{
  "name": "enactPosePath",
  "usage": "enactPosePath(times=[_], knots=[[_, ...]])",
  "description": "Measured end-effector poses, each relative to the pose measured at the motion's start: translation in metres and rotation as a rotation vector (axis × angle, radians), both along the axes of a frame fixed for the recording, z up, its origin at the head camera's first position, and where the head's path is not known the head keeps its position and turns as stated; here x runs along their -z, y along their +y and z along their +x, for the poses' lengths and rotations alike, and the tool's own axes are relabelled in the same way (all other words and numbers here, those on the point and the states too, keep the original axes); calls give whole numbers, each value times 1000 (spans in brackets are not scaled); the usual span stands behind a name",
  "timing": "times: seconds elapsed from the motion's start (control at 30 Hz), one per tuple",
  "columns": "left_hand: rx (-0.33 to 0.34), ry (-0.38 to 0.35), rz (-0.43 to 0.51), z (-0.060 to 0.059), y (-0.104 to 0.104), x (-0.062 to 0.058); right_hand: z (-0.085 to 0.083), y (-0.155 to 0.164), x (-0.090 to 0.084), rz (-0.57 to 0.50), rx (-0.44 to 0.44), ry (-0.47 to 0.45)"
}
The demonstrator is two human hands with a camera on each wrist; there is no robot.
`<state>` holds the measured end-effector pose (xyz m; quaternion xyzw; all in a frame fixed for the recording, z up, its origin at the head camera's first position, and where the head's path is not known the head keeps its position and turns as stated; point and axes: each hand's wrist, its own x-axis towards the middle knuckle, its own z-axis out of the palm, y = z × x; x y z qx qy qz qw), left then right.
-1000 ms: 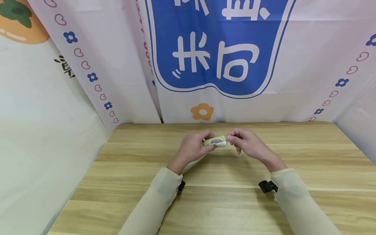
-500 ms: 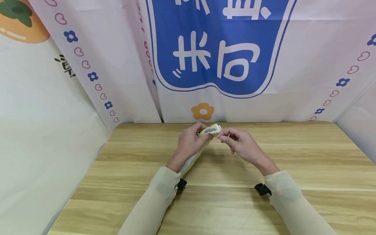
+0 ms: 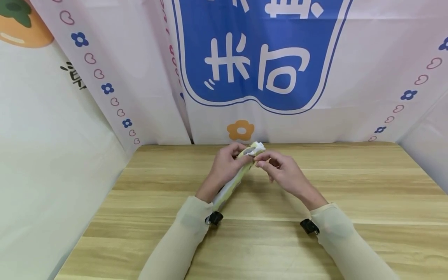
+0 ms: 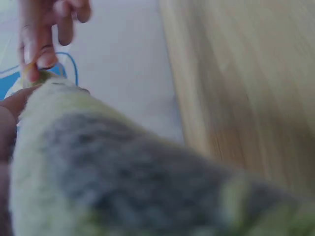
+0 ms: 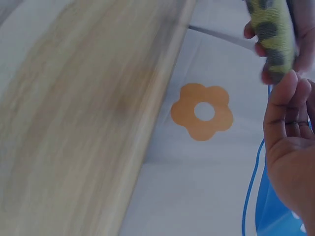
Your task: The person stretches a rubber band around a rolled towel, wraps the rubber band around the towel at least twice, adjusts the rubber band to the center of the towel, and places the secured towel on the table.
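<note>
Thing: a yellow-green rolled cloth [image 3: 233, 182] with grey patches, held above the desk [image 3: 367, 182].
Left hand [image 3: 224, 169]: I curl round the roll.
Right hand [image 3: 280, 171]: my fingers pinch its white top end.
Handling: I judge it light, soft, crushable; best gripped mid-roll.
Writing: big white characters on the blue backdrop [image 3: 259, 58]; I can't read them surely.

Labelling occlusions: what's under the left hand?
A yellow-green roll gripped by the left hand, slanting down past the wrist. The right hand pinches its top. The gripped middle stretch is hidden.
</note>
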<state>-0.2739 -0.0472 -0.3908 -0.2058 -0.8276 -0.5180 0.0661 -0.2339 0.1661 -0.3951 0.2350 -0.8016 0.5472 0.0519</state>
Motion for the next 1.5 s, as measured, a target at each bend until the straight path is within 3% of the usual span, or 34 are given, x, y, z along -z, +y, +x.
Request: enactPosePath(times=[0.2, 0.4, 0.5, 0.6, 0.7, 0.8, 0.93, 1.03, 1.2, 1.3, 1.5], knots=[[-52, 160, -157, 2, 5, 2, 4, -10, -2, -36, 6, 32], [-51, 198, -192, 2, 8, 5, 4, -12, 1, -37, 14, 45], [32, 146, -153, 0, 5, 7, 2, -9, 1, -52, 43, 24], [105, 39, -69, -1, 2, 9, 0, -4, 0, -104, 72, 8], [114, -52, 34, -1, 1, 10, -1, 0, -1, -143, 79, 17], [97, -67, 91, -1, 1, 11, -1, 1, -2, -172, 57, 21], [82, -33, 84, -2, 3, 10, -1, 0, -2, -193, 19, 34], [44, 24, 10, 0, 5, 8, 0, -3, -1, -172, 16, 56], [-23, 195, -173, 4, 10, 3, 3, -10, 2, -121, 28, 67], [-33, 263, -216, 6, 12, 1, 5, -14, 2, -100, 5, 71], [8, 254, -169, 6, 9, 1, 8, -15, 2, -53, -35, 98]])
